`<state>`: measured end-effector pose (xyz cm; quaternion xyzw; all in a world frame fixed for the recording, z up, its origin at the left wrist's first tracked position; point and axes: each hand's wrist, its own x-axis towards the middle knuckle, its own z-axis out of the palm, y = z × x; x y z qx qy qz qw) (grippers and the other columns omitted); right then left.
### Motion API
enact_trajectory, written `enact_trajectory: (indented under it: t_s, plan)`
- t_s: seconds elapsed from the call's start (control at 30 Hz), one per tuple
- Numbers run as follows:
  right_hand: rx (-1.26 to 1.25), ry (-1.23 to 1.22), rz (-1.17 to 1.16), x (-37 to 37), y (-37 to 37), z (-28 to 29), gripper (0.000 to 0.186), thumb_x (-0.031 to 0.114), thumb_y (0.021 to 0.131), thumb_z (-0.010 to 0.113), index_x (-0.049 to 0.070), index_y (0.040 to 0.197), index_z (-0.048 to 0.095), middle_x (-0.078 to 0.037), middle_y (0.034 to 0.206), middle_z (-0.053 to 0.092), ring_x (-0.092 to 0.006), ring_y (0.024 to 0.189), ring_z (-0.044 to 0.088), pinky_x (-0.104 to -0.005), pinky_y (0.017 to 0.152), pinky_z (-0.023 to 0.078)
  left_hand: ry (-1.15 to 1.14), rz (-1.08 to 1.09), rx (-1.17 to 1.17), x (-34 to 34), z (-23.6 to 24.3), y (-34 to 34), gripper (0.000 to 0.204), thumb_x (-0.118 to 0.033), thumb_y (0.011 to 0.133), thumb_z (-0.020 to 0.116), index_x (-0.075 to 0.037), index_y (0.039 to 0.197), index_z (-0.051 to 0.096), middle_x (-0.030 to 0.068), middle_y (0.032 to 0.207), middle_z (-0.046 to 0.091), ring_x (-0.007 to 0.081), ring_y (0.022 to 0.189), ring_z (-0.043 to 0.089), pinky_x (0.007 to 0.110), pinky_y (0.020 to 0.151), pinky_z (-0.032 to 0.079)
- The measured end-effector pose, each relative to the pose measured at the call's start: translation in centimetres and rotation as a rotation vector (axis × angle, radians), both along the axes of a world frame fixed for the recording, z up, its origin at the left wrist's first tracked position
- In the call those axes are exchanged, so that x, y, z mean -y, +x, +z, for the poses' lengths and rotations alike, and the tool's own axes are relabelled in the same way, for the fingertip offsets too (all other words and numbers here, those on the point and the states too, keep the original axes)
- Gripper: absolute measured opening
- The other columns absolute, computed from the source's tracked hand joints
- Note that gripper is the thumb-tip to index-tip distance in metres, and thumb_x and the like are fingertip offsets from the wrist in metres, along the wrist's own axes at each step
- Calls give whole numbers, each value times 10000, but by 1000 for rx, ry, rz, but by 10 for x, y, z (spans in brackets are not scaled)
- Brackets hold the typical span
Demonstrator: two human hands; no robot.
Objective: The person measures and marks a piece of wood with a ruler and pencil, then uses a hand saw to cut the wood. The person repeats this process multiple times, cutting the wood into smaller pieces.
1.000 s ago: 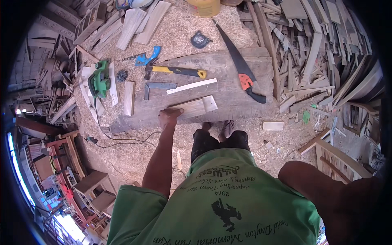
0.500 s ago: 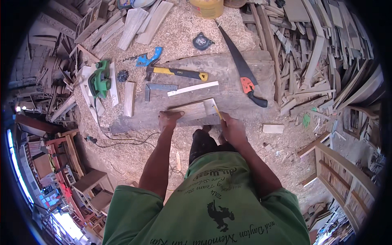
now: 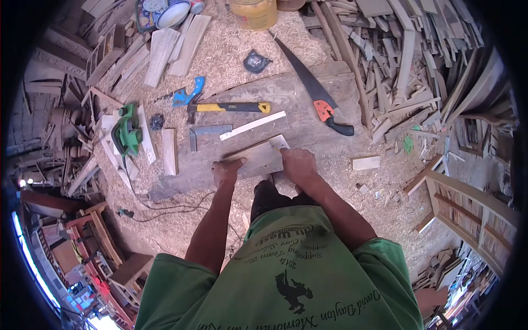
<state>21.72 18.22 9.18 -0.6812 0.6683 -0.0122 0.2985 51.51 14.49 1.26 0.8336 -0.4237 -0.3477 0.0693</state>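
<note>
In the head view, the left hand was clamped on the left end of a wood piece, by the plank's near edge. The right hand curled at its right end; whether it gripped anything, I could not tell. A saw crossed the far edge.

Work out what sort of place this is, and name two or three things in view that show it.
Probably a carpentry workshop: a handsaw lies partly across a worn board, wood shavings cover much of the ground, and wood pieces are heaped at the right.
</note>
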Motion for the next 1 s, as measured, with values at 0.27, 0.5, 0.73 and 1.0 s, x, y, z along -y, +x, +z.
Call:
enact_trajectory:
  t_s: [0.27, 0.5, 0.73, 1.0]
  plan:
    - [-43, -11, -169, -14, 6, 20, 243, 186, 1020, 626, 98, 1183, 785, -207, 925, 792, -428, 885, 790, -571, 804, 630, 22, -35, 129, 1, 28, -26, 1295, -630, 645, 1005, 110, 1533, 421, 379, 1576, 479, 480, 1517, 457, 565, 1255, 401]
    - [84, -53, -461, -83, 17, 31, 340, 177, 1029, 654, 113, 1346, 759, -281, 967, 772, -486, 900, 755, -588, 787, 591, -458, -938, 128, -7, 50, -2, 1026, -411, 794, 929, -48, 1630, 458, 213, 1630, 489, 472, 1525, 425, 615, 1283, 337]
    - [72, 104, -629, -192, 23, -18, 363, 200, 1067, 657, 95, 1406, 735, -206, 826, 773, -331, 716, 778, -495, 681, 588, -435, -945, 397, 29, 26, 160, 798, -243, 820, 793, -3, 1532, 525, 209, 1532, 536, 451, 1497, 466, 668, 1295, 294]
    - [165, 131, -743, -211, 22, -13, 354, 212, 1046, 693, 141, 1391, 735, -254, 900, 777, -456, 825, 769, -565, 729, 595, -293, -475, 492, 100, 43, 122, 528, -362, 891, 771, -20, 1282, 679, 220, 1329, 723, 428, 1348, 645, 606, 1190, 460]
